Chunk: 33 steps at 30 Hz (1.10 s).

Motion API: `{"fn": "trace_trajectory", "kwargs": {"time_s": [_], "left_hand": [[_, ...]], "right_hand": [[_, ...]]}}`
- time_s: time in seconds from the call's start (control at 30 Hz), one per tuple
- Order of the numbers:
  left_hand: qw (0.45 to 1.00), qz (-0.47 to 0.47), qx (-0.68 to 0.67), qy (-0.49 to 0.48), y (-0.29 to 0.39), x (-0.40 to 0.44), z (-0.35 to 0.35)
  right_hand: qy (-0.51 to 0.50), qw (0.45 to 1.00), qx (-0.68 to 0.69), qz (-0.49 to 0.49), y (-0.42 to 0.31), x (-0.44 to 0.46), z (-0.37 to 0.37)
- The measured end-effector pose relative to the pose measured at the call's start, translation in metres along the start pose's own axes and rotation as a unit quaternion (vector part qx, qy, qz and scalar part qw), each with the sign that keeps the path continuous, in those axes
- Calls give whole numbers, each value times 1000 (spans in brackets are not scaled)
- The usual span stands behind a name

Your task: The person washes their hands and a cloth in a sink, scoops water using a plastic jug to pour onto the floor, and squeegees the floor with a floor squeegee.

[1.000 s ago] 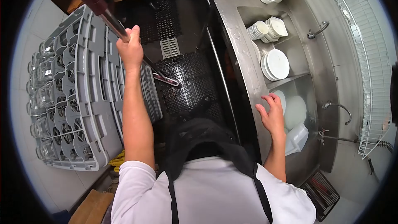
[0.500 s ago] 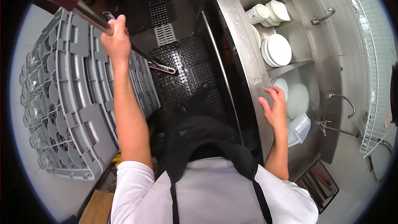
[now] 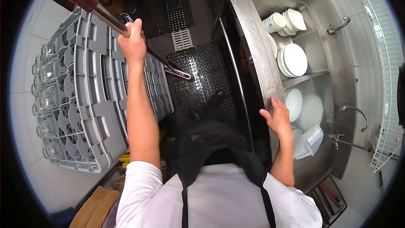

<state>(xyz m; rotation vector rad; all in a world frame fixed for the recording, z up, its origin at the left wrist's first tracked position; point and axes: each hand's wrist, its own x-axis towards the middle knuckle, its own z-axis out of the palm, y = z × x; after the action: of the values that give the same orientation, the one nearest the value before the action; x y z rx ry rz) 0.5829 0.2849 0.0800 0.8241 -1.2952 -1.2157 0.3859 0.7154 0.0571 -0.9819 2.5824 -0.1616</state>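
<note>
My left hand is wrapped round a long metal pole with a maroon upper end. The pole slants down to the black floor mat, where its narrow, pale-rimmed head lies; I cannot tell what kind of tool it is. Over the front rim of the steel sink my right hand is held with thumb and fingers apart, nothing in it. Close beside that hand, the near basin holds white plates and a white square container.
Stacked grey glass racks with upturned glasses stand on the left. The far basin has plates and stacked bowls. Taps line the wall below a wire shelf. A floor drain breaks the mat.
The whole view has shifted, so most things appear further right. My left hand keeps its grip on the pole. My right hand has moved slightly left relative to the sink, its fingers straighter.
</note>
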Motion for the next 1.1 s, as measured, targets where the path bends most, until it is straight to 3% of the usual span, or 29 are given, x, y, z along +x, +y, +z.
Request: {"fn": "trace_trajectory", "kwargs": {"time_s": [0.07, 0.37, 0.73, 1.1], "left_hand": [[1000, 4, 12, 1, 1, -4, 0], [1000, 8, 5, -4, 8, -28, -12], [1000, 4, -15, 1, 7, -20, -22], [999, 29, 40, 0, 8, -21, -17]], "right_hand": [[-51, 999, 2, 0, 1, -3, 0], [6, 1000, 6, -23, 8, -21, 15], [-222, 971, -86, -1, -10, 14, -21], [-198, 976, -93, -16, -7, 9, -15]]}}
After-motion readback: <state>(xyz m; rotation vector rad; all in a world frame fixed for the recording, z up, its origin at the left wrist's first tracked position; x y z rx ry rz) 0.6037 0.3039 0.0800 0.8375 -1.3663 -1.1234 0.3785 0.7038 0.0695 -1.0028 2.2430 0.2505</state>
